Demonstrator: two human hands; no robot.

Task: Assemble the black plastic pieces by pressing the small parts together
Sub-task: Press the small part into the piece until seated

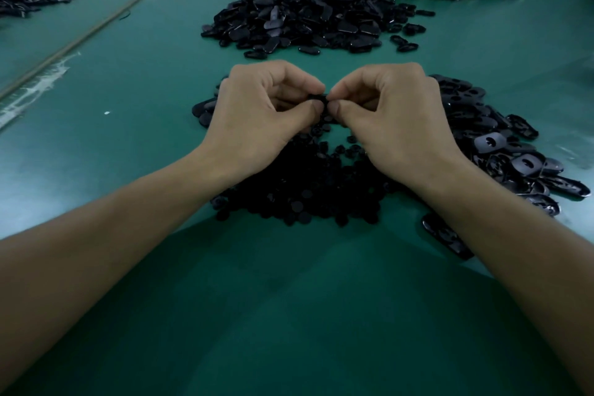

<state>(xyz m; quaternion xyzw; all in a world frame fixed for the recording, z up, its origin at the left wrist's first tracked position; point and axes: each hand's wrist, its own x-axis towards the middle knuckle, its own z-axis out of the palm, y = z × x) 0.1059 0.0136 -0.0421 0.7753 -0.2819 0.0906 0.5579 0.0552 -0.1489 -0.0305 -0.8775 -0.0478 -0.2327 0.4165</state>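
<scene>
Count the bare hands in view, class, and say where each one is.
2. The left hand and right hand meet at mid-table, both pinching one small black plastic piece over a heap of small round black plastic parts. None seems hidden.

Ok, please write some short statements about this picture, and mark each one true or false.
1. The left hand and the right hand both pinch a small black part. True.
2. The table is red. False: it is green.
3. A pile of round parts lies on the table below the wrists. True.
4. The far pile sits in a box. False: it lies loose on the table.
5. The right hand lies flat and open. False: its fingers are curled, pinching the part.
</scene>
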